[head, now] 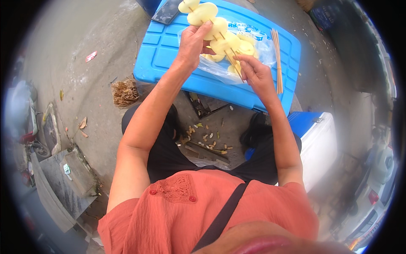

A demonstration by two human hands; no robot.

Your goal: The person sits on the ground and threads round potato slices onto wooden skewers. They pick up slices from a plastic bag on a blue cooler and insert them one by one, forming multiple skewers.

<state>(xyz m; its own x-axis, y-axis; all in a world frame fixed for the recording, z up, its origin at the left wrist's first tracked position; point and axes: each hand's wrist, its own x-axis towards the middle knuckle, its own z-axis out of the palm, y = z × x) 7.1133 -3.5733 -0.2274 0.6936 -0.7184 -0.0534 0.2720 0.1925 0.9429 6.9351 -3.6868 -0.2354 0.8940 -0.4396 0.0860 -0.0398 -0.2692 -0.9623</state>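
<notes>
Several pale yellow slices, possibly potato, are threaded on thin wooden skewers [229, 59] above a blue plastic lid. My left hand [194, 43] pinches the threaded slices [203, 14] near the middle of the row. With thumb and fingers, my right hand [253, 71] grips the lower part of the skewers, below the lowest threaded slice. Under and beside them, loose slices [245, 47] lie on a clear plastic bag [214, 70] with blue writing. A bundle of bare wooden skewers [278, 63] lies on the lid to the right of the bag.
The blue lid [152, 65] carries a dark phone [166, 12] at its upper left. A bundle of thin sticks [124, 93] stands at left below it. A white and blue cooler box [320, 143] is at my right. Peanut shells [211, 146] litter the ground between my feet.
</notes>
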